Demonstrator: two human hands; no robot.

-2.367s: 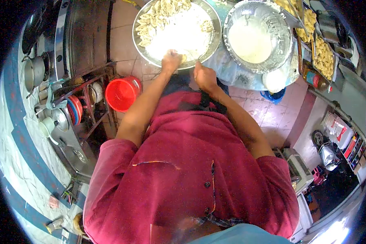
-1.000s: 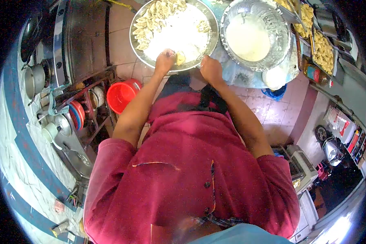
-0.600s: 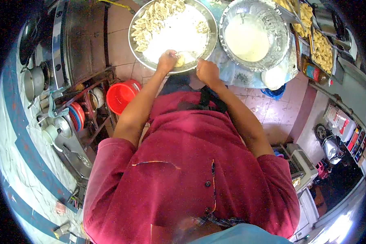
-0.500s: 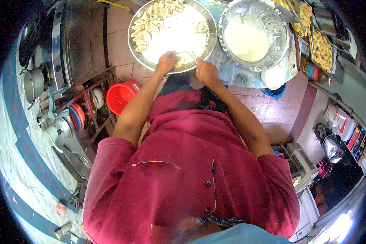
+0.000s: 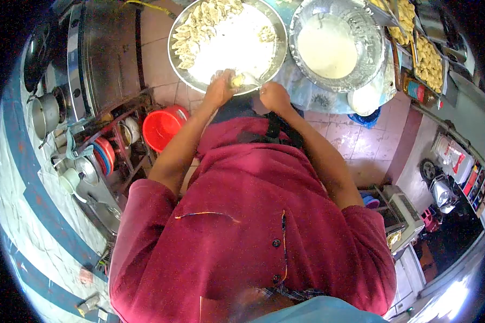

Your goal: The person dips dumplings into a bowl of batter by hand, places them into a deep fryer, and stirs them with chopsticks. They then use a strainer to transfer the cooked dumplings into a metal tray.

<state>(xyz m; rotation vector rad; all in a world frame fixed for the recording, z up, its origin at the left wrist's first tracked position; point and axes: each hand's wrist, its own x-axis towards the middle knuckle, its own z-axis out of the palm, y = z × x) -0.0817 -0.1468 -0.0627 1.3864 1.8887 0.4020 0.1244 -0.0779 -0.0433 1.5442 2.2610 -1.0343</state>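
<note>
A wide steel tray [image 5: 277, 60] holds white flour and a row of folded dumplings [image 5: 199, 27] along its far left side. My left hand [image 5: 219, 89] rests at the tray's near rim and pinches a small pale piece of dough with yellowish filling [image 5: 239, 81]. My right hand [image 5: 275, 97] is just to the right of it, fingers curled at the dough's edge, at the tray's rim.
A foil-lined bowl of white batter or flour [image 5: 328, 46] stands right of the tray. Trays of fried yellow pieces [image 5: 428, 59] sit at the far right. A red bucket [image 5: 161, 126] is on the floor at left, beside a rack of pots and a stove.
Both hands stayed at the tray's near rim. The dough piece has been worked between the fingers and now shows more between the two hands. The view shifted slightly.
</note>
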